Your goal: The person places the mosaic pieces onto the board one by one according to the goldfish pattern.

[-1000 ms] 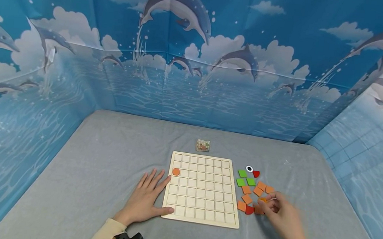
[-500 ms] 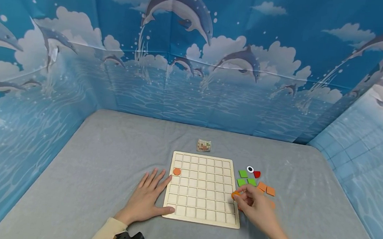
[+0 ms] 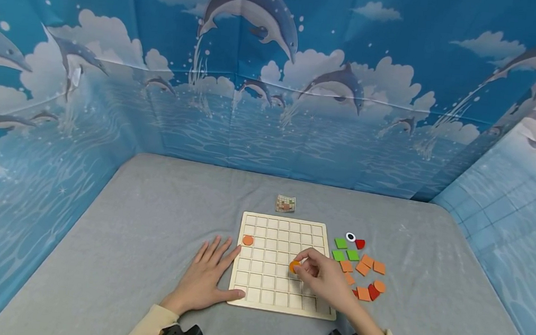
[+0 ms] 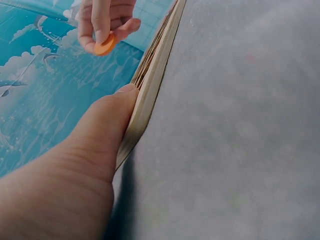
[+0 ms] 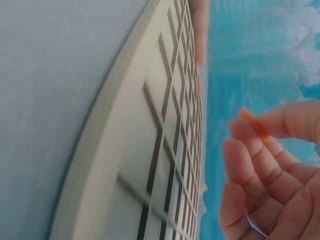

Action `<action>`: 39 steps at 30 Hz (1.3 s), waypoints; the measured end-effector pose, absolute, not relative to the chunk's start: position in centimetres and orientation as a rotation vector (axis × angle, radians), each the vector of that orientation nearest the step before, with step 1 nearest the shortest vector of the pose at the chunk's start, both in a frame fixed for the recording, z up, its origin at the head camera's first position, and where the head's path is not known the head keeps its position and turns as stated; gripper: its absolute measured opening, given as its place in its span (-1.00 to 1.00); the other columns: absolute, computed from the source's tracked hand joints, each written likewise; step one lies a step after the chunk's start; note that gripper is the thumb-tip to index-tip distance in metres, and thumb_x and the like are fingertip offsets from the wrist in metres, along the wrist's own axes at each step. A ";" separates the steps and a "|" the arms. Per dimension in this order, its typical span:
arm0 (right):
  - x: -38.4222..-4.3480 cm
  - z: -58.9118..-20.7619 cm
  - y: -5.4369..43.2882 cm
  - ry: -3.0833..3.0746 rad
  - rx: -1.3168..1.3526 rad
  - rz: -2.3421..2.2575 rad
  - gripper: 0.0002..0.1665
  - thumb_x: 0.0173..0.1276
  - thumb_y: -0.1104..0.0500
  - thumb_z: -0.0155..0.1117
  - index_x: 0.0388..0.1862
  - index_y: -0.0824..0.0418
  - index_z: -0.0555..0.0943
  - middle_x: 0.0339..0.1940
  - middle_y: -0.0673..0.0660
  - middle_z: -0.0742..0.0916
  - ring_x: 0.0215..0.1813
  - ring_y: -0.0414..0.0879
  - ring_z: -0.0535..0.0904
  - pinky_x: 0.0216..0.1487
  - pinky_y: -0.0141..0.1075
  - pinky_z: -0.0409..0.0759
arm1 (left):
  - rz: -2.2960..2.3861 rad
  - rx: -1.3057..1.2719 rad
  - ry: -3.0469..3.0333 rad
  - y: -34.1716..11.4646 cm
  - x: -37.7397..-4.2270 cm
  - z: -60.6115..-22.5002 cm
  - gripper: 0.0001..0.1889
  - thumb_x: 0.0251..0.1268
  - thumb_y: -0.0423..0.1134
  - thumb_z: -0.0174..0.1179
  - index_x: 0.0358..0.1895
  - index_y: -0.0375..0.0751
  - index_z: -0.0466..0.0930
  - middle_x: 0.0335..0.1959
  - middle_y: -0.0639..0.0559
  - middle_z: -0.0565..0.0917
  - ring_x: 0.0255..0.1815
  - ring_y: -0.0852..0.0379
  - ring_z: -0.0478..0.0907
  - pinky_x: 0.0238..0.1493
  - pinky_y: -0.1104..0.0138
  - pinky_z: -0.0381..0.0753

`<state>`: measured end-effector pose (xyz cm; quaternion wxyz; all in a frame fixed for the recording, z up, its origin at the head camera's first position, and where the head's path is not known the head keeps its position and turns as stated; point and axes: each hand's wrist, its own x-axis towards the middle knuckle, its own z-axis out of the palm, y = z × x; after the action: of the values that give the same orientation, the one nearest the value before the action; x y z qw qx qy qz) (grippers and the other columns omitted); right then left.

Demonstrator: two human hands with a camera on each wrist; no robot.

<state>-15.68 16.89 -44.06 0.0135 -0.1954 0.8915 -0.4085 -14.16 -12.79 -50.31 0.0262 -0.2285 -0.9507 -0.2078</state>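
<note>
A pale wooden grid board (image 3: 267, 282) lies on the grey cloth, with one orange disc (image 3: 248, 240) in a cell of its left column. My left hand (image 3: 203, 276) lies flat at the board's left edge, fingers spread and straight. Its thumb touches the lower left corner, as the left wrist view shows too. Above the right half of the board, my right hand (image 3: 323, 276) pinches an orange round piece (image 4: 105, 45) between thumb and forefinger. In the right wrist view the piece is held apart from the board, the other fingers loosely curled.
Right of the board lie several orange squares (image 3: 379, 267), several green tiles (image 3: 340, 243), red pieces (image 3: 360, 244), another orange disc (image 3: 379, 287) and a white ring-shaped piece with a black centre (image 3: 350, 237). A small patterned card (image 3: 286, 204) lies behind the board. Dolphin-print curtains (image 3: 273, 109) surround the table.
My right hand has moved left from the loose pieces to over the board, carrying the orange round piece. The left hand has stayed in place.
</note>
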 end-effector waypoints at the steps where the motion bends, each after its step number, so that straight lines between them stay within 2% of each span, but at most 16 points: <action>1: -15.8 -44.1 16.6 2.767 -0.618 -1.282 -0.84 0.26 0.27 0.33 -0.22 0.07 0.58 -0.58 -0.12 0.61 -0.63 -0.26 0.45 -0.63 -0.39 0.40 | -0.642 -0.707 -2.934 -12.8 -14.2 -50.3 0.02 0.06 0.52 -0.02 0.52 0.00 0.03 0.52 -0.08 -0.03 0.51 -0.11 -0.27 0.41 0.00 -0.32; 7: -16.5 -44.7 14.9 2.715 -0.697 -1.286 -0.86 0.26 0.26 0.33 -0.25 0.09 0.56 -0.60 -0.11 0.63 -0.65 -0.28 0.43 -0.64 -0.42 0.36 | -0.615 -0.697 -2.928 -12.7 -14.2 -50.4 0.03 0.04 0.53 -0.02 0.51 -0.02 0.06 0.51 -0.08 0.00 0.50 -0.11 -0.25 0.41 -0.01 -0.30; 17: -17.3 -45.0 11.8 2.667 -0.804 -1.208 -0.90 0.26 0.26 0.28 -0.32 0.11 0.52 -0.63 -0.20 0.58 -0.66 -0.31 0.38 -0.61 -0.43 0.34 | -0.604 -0.706 -2.929 -12.8 -14.1 -50.3 0.02 0.05 0.53 -0.02 0.51 -0.02 0.05 0.51 -0.08 -0.01 0.50 -0.10 -0.25 0.42 0.01 -0.32; 39: -18.3 -45.8 8.0 2.679 -0.896 -1.029 -0.96 0.29 0.16 0.24 -0.33 0.04 0.54 -0.64 -0.16 0.53 -0.70 -0.31 0.34 -0.67 -0.43 0.29 | -0.581 -0.747 -2.868 -12.9 -14.2 -50.4 0.01 0.07 0.51 -0.01 0.50 -0.06 0.09 0.50 -0.11 0.03 0.50 -0.13 -0.21 0.41 -0.03 -0.25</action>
<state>-18.31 8.00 -45.76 0.0673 -0.2972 0.8891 -0.3416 -14.16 -12.90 -50.38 0.0604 -0.2469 -0.9479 -0.1921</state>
